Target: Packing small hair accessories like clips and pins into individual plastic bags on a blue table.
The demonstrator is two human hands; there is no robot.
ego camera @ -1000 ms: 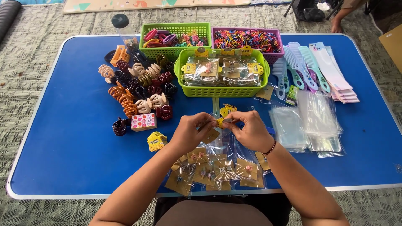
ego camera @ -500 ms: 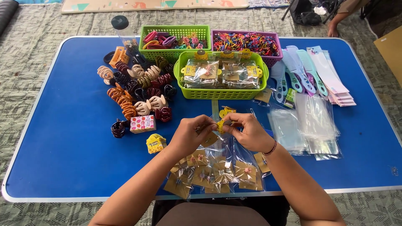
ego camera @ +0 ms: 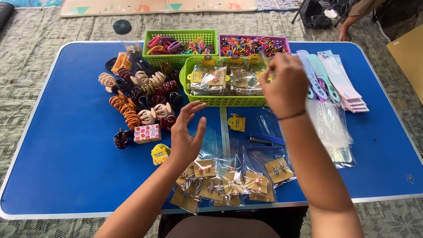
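My right hand [ego camera: 284, 83] is raised over the right end of the lime green basket [ego camera: 207, 101], fingers pinched on a small clear packet with a yellow header. The basket holds several similar packed clip packets. My left hand [ego camera: 187, 132] hovers open, fingers spread, above the blue table [ego camera: 66, 167], holding nothing. Under and in front of it lie several clear packets with brown cards [ego camera: 229, 180] carrying tiny clips. A blue stapler [ego camera: 264, 140] and a yellow header card [ego camera: 237, 122] lie between my forearms.
A pile of hair claws [ego camera: 141, 97], a pink box [ego camera: 146, 132] and a yellow tag [ego camera: 160, 153] lie left. Behind are a green basket [ego camera: 180, 39] and a purple basket [ego camera: 255, 44] of elastics. Combs [ego camera: 317, 75] and clear bags [ego camera: 330, 123] lie right. Another person's hand [ego camera: 343, 31] is beyond the table.
Both hands were together on a small packet near the table's front. My right hand has since carried it up over the lime basket, and my left hand has let go and opened.
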